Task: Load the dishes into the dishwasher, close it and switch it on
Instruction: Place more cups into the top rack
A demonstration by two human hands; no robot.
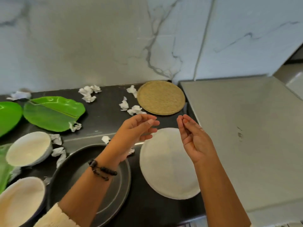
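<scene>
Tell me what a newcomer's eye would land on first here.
First, the two hands, left hand and right hand, raised empty over the dark counter at centre. Next, the bright green leaf plate at left, the white plate under the right hand, and the woven mat by the wall. Crumpled paper lies scattered between them.

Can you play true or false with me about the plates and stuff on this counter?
1. Both hands are holding the white plate. False: the left hand and right hand hover above it, holding nothing.
2. The woven mat is round. True.
3. The leaf-shaped plates are red. False: they are green.
4. Crumpled paper bits lie scattered on the dark counter. True.
5. The dark round tray sits on the woven mat. False: it sits on the counter, beside the white plate.
</scene>
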